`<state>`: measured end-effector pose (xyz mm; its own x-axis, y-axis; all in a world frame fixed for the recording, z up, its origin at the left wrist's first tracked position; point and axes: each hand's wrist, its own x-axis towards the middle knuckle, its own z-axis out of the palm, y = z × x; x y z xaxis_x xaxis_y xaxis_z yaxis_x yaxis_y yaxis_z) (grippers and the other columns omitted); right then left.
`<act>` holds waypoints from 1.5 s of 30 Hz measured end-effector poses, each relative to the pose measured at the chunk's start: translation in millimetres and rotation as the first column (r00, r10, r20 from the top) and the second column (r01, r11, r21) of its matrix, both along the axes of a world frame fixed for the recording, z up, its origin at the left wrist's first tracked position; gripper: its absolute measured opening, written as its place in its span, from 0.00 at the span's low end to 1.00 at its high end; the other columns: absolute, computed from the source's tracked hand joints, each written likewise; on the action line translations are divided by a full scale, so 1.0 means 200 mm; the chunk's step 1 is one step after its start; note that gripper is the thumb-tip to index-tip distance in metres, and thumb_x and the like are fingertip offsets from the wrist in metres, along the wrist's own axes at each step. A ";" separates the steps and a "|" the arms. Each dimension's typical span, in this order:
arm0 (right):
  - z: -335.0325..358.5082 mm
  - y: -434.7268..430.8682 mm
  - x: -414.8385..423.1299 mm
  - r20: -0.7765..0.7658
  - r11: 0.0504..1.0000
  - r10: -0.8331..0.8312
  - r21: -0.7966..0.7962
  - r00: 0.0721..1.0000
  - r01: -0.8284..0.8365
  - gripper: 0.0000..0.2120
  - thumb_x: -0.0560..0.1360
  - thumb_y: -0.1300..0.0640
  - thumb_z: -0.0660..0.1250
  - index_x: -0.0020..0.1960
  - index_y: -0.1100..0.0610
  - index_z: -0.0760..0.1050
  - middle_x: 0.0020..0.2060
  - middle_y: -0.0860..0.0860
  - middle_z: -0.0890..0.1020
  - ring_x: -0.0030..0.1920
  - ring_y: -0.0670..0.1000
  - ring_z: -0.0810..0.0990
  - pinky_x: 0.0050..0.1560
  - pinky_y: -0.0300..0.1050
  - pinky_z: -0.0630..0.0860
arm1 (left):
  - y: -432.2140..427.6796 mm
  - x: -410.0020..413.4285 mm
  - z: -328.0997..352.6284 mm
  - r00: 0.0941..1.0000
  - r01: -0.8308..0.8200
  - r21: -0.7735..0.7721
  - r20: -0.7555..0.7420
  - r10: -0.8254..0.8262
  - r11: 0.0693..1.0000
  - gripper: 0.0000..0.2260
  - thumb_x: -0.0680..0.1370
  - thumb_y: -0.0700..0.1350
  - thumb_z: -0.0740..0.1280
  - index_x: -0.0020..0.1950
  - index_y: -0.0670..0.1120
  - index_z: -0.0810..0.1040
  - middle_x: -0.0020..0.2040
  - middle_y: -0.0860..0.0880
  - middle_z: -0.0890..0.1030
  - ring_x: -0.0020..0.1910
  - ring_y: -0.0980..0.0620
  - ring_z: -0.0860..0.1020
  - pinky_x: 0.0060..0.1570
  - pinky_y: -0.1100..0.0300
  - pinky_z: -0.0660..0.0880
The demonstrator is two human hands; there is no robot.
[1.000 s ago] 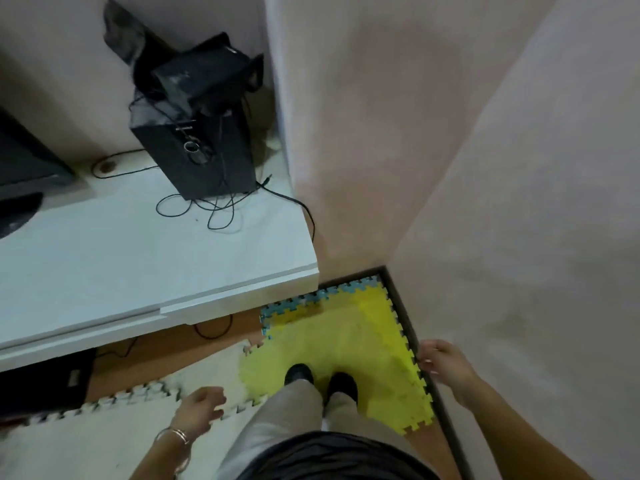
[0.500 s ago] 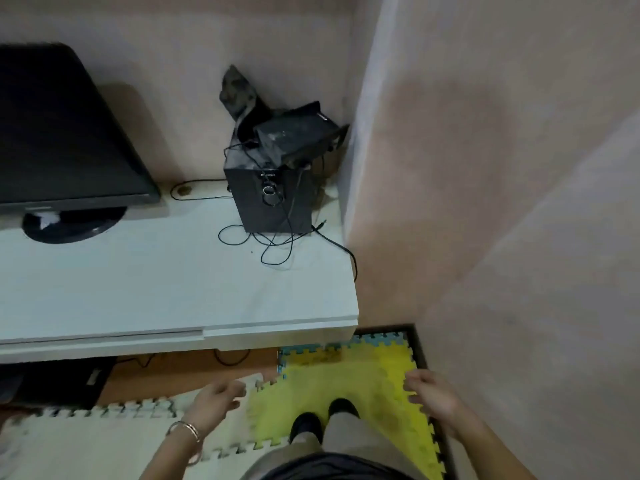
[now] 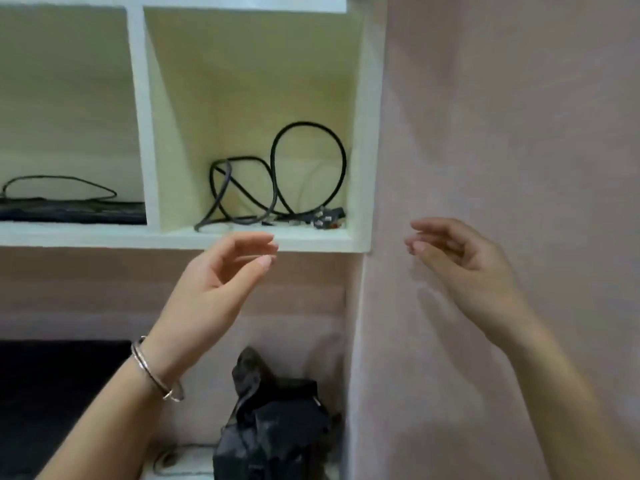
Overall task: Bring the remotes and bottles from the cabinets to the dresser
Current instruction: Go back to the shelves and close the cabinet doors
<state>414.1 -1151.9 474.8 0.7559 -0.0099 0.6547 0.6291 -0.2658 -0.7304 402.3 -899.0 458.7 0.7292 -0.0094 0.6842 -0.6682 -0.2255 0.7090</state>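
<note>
L hand [image 3: 221, 271]: centre frame, raised, fingers loosely curved, empty, tips over cabinet's bottom edge; bangle [image 3: 156, 375] on wrist.
R hand [image 3: 460, 261]: centre-right, before pink wall [image 3: 519, 133], relaxed, empty.
Cabinet [image 3: 142, 116]: white, upper left to centre.
Rt cubby: coiled black cables [image 3: 277, 181].
Speaker [image 3: 273, 427]: black, bottom centre.

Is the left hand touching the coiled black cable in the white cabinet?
Apart. In the head view, bare floor of the white cabinet separates the left hand from the coiled black cable.
</note>
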 end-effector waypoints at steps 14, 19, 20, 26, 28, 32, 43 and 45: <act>1.30 0.27 -0.03 0.612 0.984 0.082 0.077 0.786 -0.163 0.13 0.76 0.53 0.61 0.60 0.50 0.73 0.53 0.46 0.79 0.52 0.43 0.78 0.46 0.27 0.75 | -0.21 -0.04 1.25 0.787 0.062 -0.094 0.617 0.009 0.994 0.06 0.74 0.48 0.63 0.49 0.58 0.74 0.53 0.56 0.79 0.57 0.54 0.78 0.57 0.62 0.75; 1.41 0.34 -0.11 0.709 0.937 0.182 0.086 0.681 -0.339 0.09 0.79 0.54 0.57 0.50 0.44 0.74 0.40 0.41 0.80 0.40 0.39 0.79 0.42 0.33 0.77 | -0.26 -0.21 1.46 0.744 0.170 -0.084 0.664 -0.073 0.982 0.05 0.78 0.48 0.60 0.47 0.57 0.74 0.49 0.55 0.79 0.53 0.53 0.79 0.55 0.60 0.74; 1.42 0.35 -0.12 0.714 0.932 0.201 0.071 0.671 -0.354 0.10 0.80 0.55 0.56 0.49 0.44 0.74 0.39 0.41 0.80 0.39 0.39 0.79 0.39 0.32 0.76 | -0.27 -0.24 1.49 0.747 0.184 -0.064 0.658 -0.097 0.981 0.05 0.79 0.48 0.59 0.47 0.57 0.74 0.48 0.55 0.79 0.51 0.54 0.79 0.54 0.59 0.74; 1.44 0.50 -0.09 0.709 0.958 0.235 -0.052 0.665 -0.283 0.10 0.77 0.51 0.61 0.57 0.43 0.72 0.58 0.50 0.78 0.53 0.43 0.79 0.52 0.38 0.77 | -0.22 -0.27 1.54 0.731 0.103 -0.037 0.681 -0.050 0.994 0.12 0.71 0.54 0.66 0.53 0.55 0.74 0.52 0.52 0.79 0.55 0.52 0.78 0.58 0.54 0.75; 1.44 0.58 -0.06 0.730 0.985 0.166 -0.089 0.663 -0.148 0.12 0.73 0.47 0.62 0.57 0.40 0.72 0.61 0.48 0.74 0.61 0.47 0.74 0.62 0.47 0.74 | -0.14 -0.22 1.54 0.707 -0.025 -0.139 0.698 0.116 0.990 0.14 0.72 0.49 0.69 0.56 0.55 0.72 0.52 0.56 0.76 0.56 0.54 0.76 0.57 0.56 0.76; 1.44 0.75 0.03 0.751 0.977 0.055 -0.178 0.658 0.122 0.19 0.75 0.50 0.64 0.65 0.47 0.71 0.63 0.46 0.71 0.66 0.50 0.67 0.70 0.45 0.64 | 0.06 -0.09 1.52 0.727 -0.094 -0.294 0.633 0.267 0.951 0.16 0.75 0.40 0.66 0.62 0.49 0.71 0.56 0.51 0.75 0.60 0.50 0.76 0.60 0.50 0.75; 1.42 0.88 0.31 0.768 0.901 -0.173 -0.130 0.616 0.415 0.16 0.75 0.53 0.64 0.63 0.51 0.74 0.66 0.49 0.72 0.68 0.50 0.65 0.67 0.46 0.62 | 0.37 0.20 1.53 0.719 -0.351 -0.311 0.515 0.467 0.883 0.19 0.74 0.47 0.68 0.63 0.41 0.74 0.59 0.45 0.79 0.54 0.54 0.76 0.58 0.61 0.73; 1.41 0.86 0.37 0.734 0.893 -0.251 -0.076 0.631 0.444 0.17 0.75 0.52 0.64 0.63 0.52 0.74 0.65 0.49 0.72 0.67 0.50 0.64 0.65 0.45 0.62 | 0.40 0.26 1.52 0.703 -0.416 -0.307 0.488 0.517 0.856 0.18 0.75 0.48 0.67 0.63 0.42 0.74 0.60 0.46 0.79 0.54 0.53 0.76 0.57 0.62 0.72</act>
<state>487.5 -980.4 757.4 0.0564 0.0463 0.9973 0.7437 -0.6685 -0.0110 454.1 -819.3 762.4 0.1223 0.3775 0.9179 -0.7849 -0.5292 0.3222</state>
